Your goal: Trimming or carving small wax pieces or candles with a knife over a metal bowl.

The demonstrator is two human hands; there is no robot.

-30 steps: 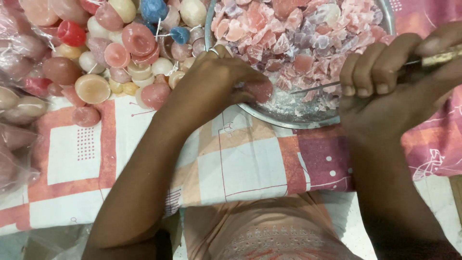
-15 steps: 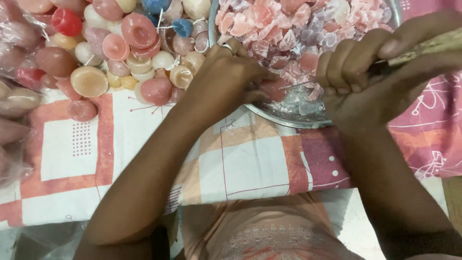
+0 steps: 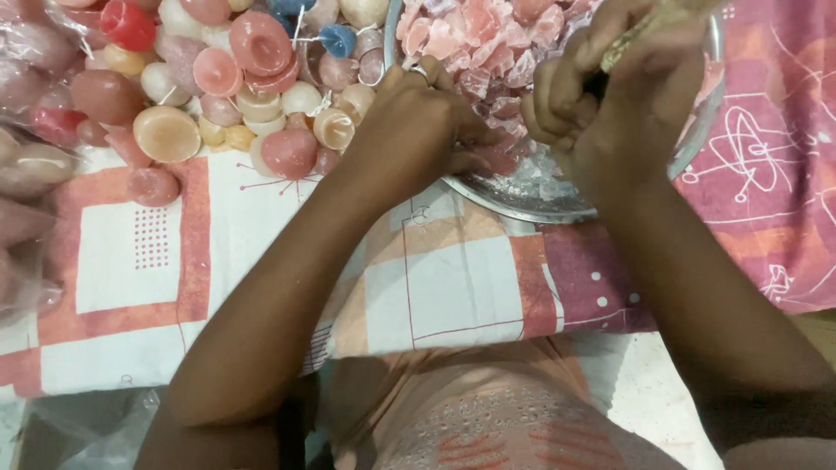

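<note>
- The left hand (image 3: 418, 122) rests at the near rim of the metal bowl (image 3: 522, 196), fingers curled shut on something small at the edge of the pink wax pieces (image 3: 488, 43); what sits in that grip is hidden by the knuckles.
- The right hand (image 3: 623, 96) is clamped on a thin light-coloured stick (image 3: 649, 24), held over the bowl, tip pointing down towards the left hand.
- The bowl sits on a patterned cloth (image 3: 148, 252) covering the desk, filled with the wax pieces; shavings lie at its near edge.
- Left of the bowl and touching it lies a heap of small round candles (image 3: 261, 43), pink, cream, red and blue, several with wicks showing.
- Judged step: the two hands work one piece together over the bowl, the stick applied to what the left hand holds.
- Judged need: the next move calls for a steady left-hand grip and short, controlled strokes of the stick, kept over the bowl so fragments fall inside.
</note>
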